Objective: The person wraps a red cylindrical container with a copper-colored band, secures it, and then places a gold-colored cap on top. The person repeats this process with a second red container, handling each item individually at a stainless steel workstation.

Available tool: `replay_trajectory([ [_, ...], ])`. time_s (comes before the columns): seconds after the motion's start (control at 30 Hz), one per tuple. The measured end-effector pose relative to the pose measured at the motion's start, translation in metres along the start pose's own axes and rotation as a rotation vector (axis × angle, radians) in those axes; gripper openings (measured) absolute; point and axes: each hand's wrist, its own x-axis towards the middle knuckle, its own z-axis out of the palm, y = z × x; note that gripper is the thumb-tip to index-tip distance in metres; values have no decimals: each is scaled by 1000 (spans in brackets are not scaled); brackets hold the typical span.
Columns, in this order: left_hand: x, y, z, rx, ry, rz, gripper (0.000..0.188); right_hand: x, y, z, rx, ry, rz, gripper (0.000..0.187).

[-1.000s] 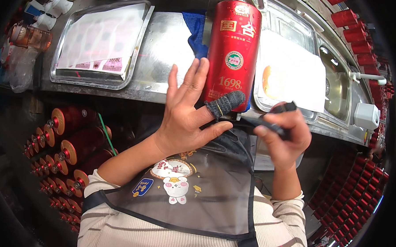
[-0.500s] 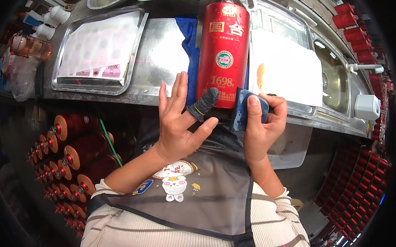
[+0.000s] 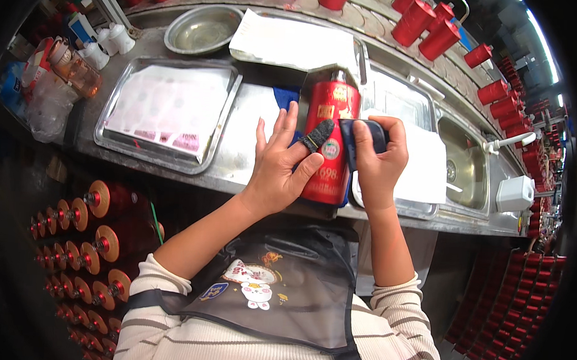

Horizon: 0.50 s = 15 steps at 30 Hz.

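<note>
A red bottle (image 3: 328, 182) with gold print and a round pale badge lies on its side, its capped neck pointing away from me. Blue cloth (image 3: 284, 97) shows at its edges. My left hand (image 3: 277, 165) is open over the bottle's left side, fingers spread, a dark knitted cover on the index finger. Whether it touches the bottle I cannot tell. In my right hand (image 3: 380, 163) a flat dark blue scraper-like piece (image 3: 349, 141) is pinched between thumb and fingers. Its edge is against or just above the bottle's right side.
Left of the bottle is a metal tray (image 3: 154, 163) of printed sheets; behind it a metal bowl (image 3: 202, 29). White sheets (image 3: 424, 170) lie to the right, before a sink (image 3: 472, 178) and a white jug (image 3: 515, 193). Red bottles (image 3: 108, 243) are stacked below left.
The view has tilted up, showing more of the far counter. Both hands have moved farther up along the bottle, and the blue piece has gone from its near end to its middle.
</note>
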Motion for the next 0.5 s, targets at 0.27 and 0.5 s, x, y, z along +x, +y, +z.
replay_trajectory([
  [0.27,23,-18,-2,-18,42,-75,47,16,-5,-1,48,-92,-80,20],
  [0.5,58,-8,-1,166,33,60,45,21,35,-17,117,95,113,16],
])
